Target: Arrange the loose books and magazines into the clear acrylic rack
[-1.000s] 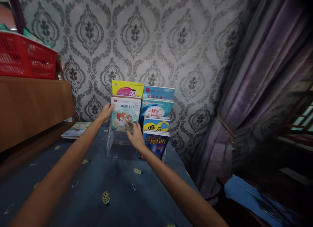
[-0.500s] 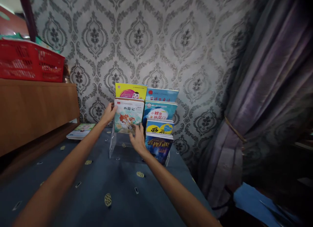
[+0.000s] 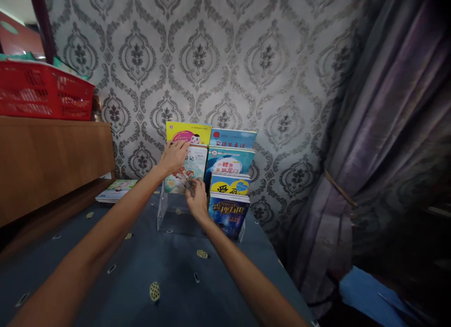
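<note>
My left hand [image 3: 175, 157] lies over the top edge of a pale green storybook [image 3: 198, 169] in the left column of a clear acrylic book rack [image 3: 161, 213]. Its fingers are stretched out and cover part of the title. Against the lower front of the same book rests my right hand [image 3: 198, 198], fingers apart. A yellow book [image 3: 188, 131] stands upright behind. In the right column, from back to front, are a light blue book [image 3: 234, 138], a teal book [image 3: 229, 160], a yellow-and-blue book [image 3: 230, 183] and a dark blue book [image 3: 229, 214].
A few thin books [image 3: 117, 190] lie stacked on the blue patterned cloth [image 3: 176, 289] at left. Beyond them, a wooden cabinet [image 3: 56, 162] carries a red plastic basket [image 3: 45, 89]. Patterned wallpaper is behind the rack. A tied grey curtain [image 3: 331, 190] hangs at right.
My left hand has moved right, from the pale green book's upper left edge onto its top edge. My right hand has stayed at the book's lower front.
</note>
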A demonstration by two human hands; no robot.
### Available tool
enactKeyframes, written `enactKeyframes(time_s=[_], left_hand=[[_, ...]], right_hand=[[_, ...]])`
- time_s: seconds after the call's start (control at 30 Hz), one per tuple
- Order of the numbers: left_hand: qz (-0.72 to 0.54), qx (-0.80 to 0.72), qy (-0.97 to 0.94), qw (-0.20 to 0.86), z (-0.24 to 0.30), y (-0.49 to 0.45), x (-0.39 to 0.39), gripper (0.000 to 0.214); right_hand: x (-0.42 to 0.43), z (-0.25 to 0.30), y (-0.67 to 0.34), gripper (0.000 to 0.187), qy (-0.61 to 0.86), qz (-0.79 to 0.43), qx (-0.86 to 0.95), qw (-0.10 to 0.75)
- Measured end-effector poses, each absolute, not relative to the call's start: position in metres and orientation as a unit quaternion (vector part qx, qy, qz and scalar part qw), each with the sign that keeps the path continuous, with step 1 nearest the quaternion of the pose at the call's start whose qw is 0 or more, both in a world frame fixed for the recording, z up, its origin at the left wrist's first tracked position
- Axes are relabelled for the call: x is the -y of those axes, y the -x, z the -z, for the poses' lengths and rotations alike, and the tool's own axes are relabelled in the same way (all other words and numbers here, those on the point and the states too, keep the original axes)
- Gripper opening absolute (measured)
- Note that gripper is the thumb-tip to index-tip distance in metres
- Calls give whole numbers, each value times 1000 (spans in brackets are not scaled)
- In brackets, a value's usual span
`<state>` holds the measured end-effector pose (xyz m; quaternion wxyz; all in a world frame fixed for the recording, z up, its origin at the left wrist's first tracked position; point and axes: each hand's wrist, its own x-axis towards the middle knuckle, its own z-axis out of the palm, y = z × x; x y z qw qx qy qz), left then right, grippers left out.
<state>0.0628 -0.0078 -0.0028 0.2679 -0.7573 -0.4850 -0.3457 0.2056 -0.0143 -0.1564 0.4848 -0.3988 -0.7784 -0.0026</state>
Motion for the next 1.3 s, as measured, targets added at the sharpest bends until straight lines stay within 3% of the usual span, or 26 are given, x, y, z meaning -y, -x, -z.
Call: enactKeyframes(time_s=[0.17, 0.33, 0.9, 1.3], left_hand=[[300, 521, 733, 318, 2, -70, 21, 47], [277, 567, 702, 331, 0, -92, 34, 58], [322, 603, 659, 313, 0, -136, 19, 53], [343, 620, 647, 280, -4, -143, 12, 47]], right_hand=[[13, 158, -186, 47, 377, -87, 746, 542], [23, 179, -179, 42, 367, -108, 743, 548], [71, 298, -210, 42, 335, -12, 770, 543], [85, 298, -220, 43, 319, -50, 801, 504]])
